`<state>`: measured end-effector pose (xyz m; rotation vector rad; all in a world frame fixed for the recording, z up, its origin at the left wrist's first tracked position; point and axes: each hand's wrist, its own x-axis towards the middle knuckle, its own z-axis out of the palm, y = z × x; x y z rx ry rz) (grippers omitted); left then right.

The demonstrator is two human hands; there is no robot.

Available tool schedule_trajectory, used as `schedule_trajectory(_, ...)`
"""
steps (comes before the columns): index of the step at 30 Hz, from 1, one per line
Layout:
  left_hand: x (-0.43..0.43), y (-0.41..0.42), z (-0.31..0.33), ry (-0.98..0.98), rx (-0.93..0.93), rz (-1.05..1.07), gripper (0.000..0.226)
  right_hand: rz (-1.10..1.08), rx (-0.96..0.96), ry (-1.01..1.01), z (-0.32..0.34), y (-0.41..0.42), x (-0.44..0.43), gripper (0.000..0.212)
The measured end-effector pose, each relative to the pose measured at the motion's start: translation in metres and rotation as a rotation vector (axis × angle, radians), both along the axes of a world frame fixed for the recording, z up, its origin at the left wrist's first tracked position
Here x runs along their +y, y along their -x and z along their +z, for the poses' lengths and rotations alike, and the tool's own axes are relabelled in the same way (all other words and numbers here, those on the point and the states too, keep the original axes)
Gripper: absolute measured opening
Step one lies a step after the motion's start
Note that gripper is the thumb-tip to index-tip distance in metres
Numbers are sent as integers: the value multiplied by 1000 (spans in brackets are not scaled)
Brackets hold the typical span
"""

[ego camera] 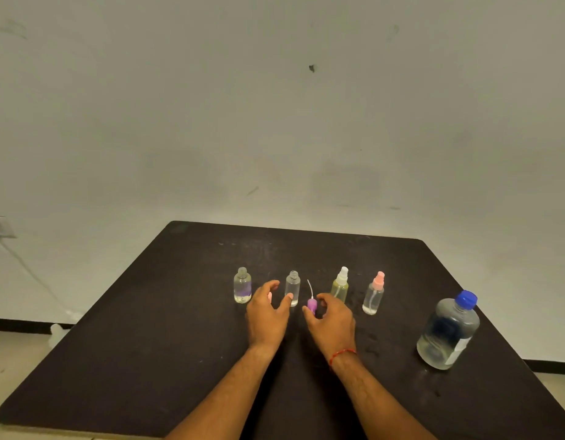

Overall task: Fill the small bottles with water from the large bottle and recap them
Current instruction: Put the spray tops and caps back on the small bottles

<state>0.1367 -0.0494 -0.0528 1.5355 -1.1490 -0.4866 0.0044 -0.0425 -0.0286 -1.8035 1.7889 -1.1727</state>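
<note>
Right hand (333,319) pinches purple plastic spray cap (311,304), thin white dip tube pointing up. Uncapped clear small bottle (293,285) upright just left of pinch. Left hand (267,315) spread loosely, holding nothing, thumb at that bottle's front, contact unclear. Large clear blue-capped water bottle (448,333) well right of pinch.

Four small bottles stand upright in a row. The leftmost bottle (242,285) is clear and uncapped, with a purple band low on it. The second bottle (292,287) is clear and uncapped too. Just beside it, the right hand (333,319) pinches a purple spray cap (311,304), its white dip tube pointing up. Next come a yellowish bottle (340,286) with a white sprayer and a pink-capped bottle (374,295). The large bottle (448,331), blue-capped and holding water, stands well apart at the right.
</note>
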Motion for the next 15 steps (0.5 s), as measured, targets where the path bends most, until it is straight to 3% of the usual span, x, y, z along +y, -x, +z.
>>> schedule_trajectory(7, -21, 0, -9, -61, 8, -79, 53, -28, 160, -78, -9, -10, -18, 29)
schedule_trajectory(15, -33, 2, -12, -73, 9, -144, 36, -41, 145, -57, -14, -4, -23, 11)
